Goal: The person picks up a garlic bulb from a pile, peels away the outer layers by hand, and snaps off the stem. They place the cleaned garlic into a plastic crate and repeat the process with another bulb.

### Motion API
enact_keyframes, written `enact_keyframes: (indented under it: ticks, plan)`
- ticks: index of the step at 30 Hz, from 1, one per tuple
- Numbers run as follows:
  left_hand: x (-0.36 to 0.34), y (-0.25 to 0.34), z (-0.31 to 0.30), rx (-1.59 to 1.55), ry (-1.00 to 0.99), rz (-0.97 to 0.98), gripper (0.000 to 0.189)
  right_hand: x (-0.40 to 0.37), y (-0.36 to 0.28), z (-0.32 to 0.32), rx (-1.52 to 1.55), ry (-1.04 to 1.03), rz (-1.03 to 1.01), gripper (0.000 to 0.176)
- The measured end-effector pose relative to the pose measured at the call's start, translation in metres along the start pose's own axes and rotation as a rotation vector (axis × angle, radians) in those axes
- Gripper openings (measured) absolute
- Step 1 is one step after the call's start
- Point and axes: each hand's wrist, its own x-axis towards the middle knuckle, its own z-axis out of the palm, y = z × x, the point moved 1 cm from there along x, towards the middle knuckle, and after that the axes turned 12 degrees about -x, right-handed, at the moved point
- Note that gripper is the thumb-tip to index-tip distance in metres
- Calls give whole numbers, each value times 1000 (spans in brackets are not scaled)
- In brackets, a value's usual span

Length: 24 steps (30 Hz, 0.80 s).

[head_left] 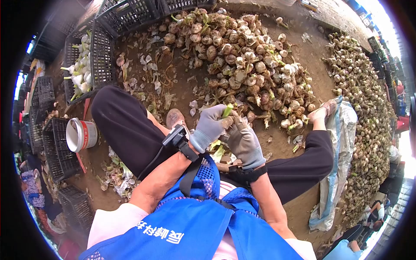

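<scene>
My left hand (209,129), in a grey glove, is closed around a garlic bulb, most of it hidden by the fingers. Its cut green stem (227,110) sticks up past my thumb and index finger. Close beside it, my right hand (245,141), also gloved in grey, has its fingers bent and pinched against the same garlic. Both hands meet in front of my body, between my spread knees. Just beyond them lies a large heap of unpeeled garlic bulbs (247,65), dirty and with short stems. Pale peeled skins and leaves (219,152) show below my hands.
At the left, a black crate (103,58) holds cleaned white garlic with green stems. A white bucket (82,134) stands by my left knee. On the right are a woven plastic sack (336,160) and a longer garlic heap (368,130). Other people sit at the edges.
</scene>
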Motion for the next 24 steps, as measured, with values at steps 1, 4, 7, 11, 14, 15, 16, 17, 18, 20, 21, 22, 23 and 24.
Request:
enact_keyframes:
  ticks: [1,4,7,11,14,15,16,17,18,20,21,22,23,24]
  plan:
    - [3,-7,-4,2,4,-5,10,-2,4,-2,392,-28,217,33]
    - [10,-5,2,1012,-131,540,8,-6,14,0,262,-62,135,35]
    - [13,-9,7,363,124,-27,9,-2,11,-1,330,9,74,41]
    - [15,-11,-5,-277,200,-291,15,0,11,-24,499,34,121,39]
    - [8,-2,9,-140,117,-273,16,4,25,-26,443,78,162,38]
    - [6,1,13,-12,65,-233,16,5,24,-23,443,76,164,38]
    - [5,-1,12,18,38,-218,17,4,20,-18,389,55,151,38]
    - [4,-2,11,16,38,-215,17,4,16,-15,335,35,138,38]
    - [3,-1,11,49,12,-111,16,3,12,-12,334,-5,117,37]
    - [1,1,8,84,-25,-24,15,3,11,-10,320,-16,86,37]
    - [0,5,7,86,-24,-26,15,3,11,-9,305,-27,54,38]
    - [-2,12,9,122,-36,-28,15,1,10,-8,308,-26,54,38]
    - [-3,15,9,157,-48,-29,16,0,10,-8,333,-53,70,36]
    - [-3,15,8,157,-48,-30,16,-1,9,-8,357,-80,86,34]
